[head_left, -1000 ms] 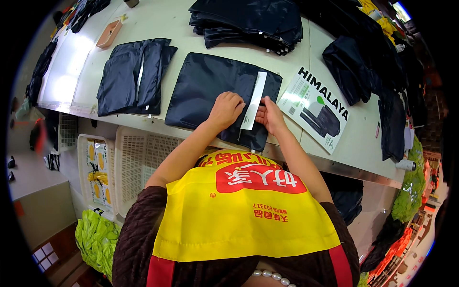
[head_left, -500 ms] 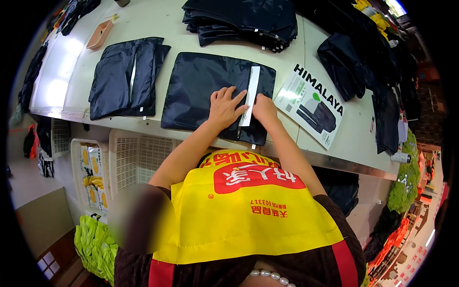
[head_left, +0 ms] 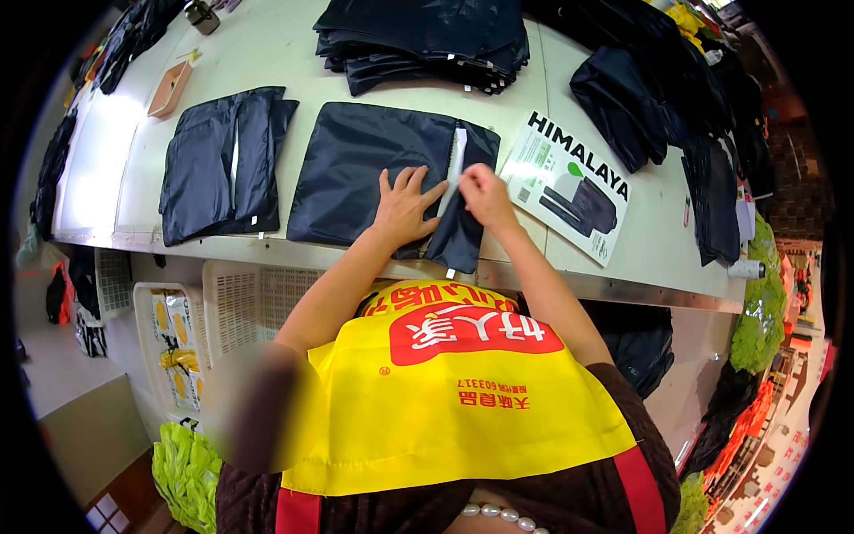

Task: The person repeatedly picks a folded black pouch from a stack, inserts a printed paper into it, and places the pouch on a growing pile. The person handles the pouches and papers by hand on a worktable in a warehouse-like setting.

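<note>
On the table before me lies a flat, folded dark navy piece of shiny fabric (head_left: 360, 169), with a lengthwise slit near its right side. A white strip (head_left: 455, 160) shows in the slit, its lower part partly covered by fabric. My left hand (head_left: 405, 209) rests on the fabric just left of the slit, fingers spread. Just right of the slit, my right hand (head_left: 485, 198) is closed over the narrow right panel; what its fingertips pinch is hidden. A similar folded navy piece (head_left: 200, 169) with a pale slit lies to the left.
A stack of navy pieces (head_left: 418, 40) stands at the back. A printed card picturing a dark suit (head_left: 574, 191) lies at right, beside more dark fabric (head_left: 618, 107). A small tan tray (head_left: 169, 89) sits far left. White plastic baskets (head_left: 236, 289) are below the table's front edge.
My right hand has risen slightly and moved left. The white strip, earlier lying broad and exposed over the slit, now shows narrower with fabric over part of it. My left hand stays spread on the fabric.
</note>
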A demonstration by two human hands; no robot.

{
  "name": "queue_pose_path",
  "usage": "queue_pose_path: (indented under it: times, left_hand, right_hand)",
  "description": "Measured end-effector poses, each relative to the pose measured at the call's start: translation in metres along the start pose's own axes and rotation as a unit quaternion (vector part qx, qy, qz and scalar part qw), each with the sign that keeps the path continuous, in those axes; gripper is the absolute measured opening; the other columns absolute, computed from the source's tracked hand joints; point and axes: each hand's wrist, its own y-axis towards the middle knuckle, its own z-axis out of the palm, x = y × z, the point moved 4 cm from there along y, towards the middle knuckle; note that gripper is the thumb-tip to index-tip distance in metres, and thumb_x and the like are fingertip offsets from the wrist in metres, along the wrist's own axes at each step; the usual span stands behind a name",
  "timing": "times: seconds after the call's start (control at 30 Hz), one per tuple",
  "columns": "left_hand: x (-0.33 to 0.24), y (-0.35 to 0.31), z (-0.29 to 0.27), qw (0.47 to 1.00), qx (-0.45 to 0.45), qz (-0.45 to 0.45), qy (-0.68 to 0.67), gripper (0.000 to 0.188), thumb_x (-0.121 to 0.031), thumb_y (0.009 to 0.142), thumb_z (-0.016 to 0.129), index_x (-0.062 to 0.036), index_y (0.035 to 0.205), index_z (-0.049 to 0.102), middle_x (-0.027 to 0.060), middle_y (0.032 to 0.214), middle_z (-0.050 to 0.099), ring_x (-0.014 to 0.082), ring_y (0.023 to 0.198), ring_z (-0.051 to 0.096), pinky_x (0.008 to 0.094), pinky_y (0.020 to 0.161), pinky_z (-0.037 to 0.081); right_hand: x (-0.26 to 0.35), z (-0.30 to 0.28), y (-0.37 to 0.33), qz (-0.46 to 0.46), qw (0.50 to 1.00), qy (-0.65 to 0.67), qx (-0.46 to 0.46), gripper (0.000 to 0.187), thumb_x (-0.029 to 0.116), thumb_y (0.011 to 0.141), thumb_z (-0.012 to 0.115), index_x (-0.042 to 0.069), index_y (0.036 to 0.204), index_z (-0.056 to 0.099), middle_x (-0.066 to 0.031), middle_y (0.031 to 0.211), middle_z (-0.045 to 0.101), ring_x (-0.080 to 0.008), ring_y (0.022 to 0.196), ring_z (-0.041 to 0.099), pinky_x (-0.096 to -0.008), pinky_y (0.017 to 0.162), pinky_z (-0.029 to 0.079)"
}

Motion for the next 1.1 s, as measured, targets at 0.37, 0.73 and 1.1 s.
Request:
queue_pose_path:
  times: [0.37, 0.73, 1.1]
  left_hand:
    - [-0.009, 0.04, -0.011, 0.991, 0.096, -0.064, 0.064, 0.051, -0.021, 0.077, 0.06, -0.0183, 0.127, 0.048, 0.0074, 0.101, 0.05, 0.028, 0.099, 0.05, 0.0584, 0.083, 0.039]
    - [0.016, -0.103, -0.065, 0.994, 0.101, 0.017, -0.03, 0.048, -0.018, 0.073, 0.065, -0.0129, 0.12, 0.056, 0.0123, 0.126, 0.052, 0.0288, 0.11, 0.05, 0.0413, 0.088, 0.041]
    - [0.025, -0.105, -0.065, 0.965, -0.021, -0.153, -0.212, 0.015, -0.01, 0.084, 0.057, -0.003, 0.097, 0.053, 0.0153, 0.107, 0.062, 0.0332, 0.091, 0.06, 0.0387, 0.071, 0.051]
  right_hand:
    - [0.044, 0.003, -0.029, -0.117, 0.992, 0.033, -0.02, 0.017, 0.02, 0.09, 0.055, 0.003, 0.089, 0.056, -0.0101, 0.069, 0.059, -0.0197, 0.056, 0.055, -0.0292, 0.055, 0.045]
    - [-0.034, -0.176, -0.082, 0.018, 0.857, -0.515, -0.009, 0.072, 0.028, 0.071, 0.074, 0.0, 0.129, 0.042, -0.0206, 0.14, 0.034, -0.0363, 0.13, 0.032, -0.0488, 0.102, 0.031]
    - [-0.065, -0.225, -0.088, -0.022, 0.84, -0.527, 0.125, 0.019, 0.01, 0.08, 0.057, 0.004, 0.098, 0.059, -0.0161, 0.098, 0.063, -0.0332, 0.085, 0.061, -0.0412, 0.072, 0.05]
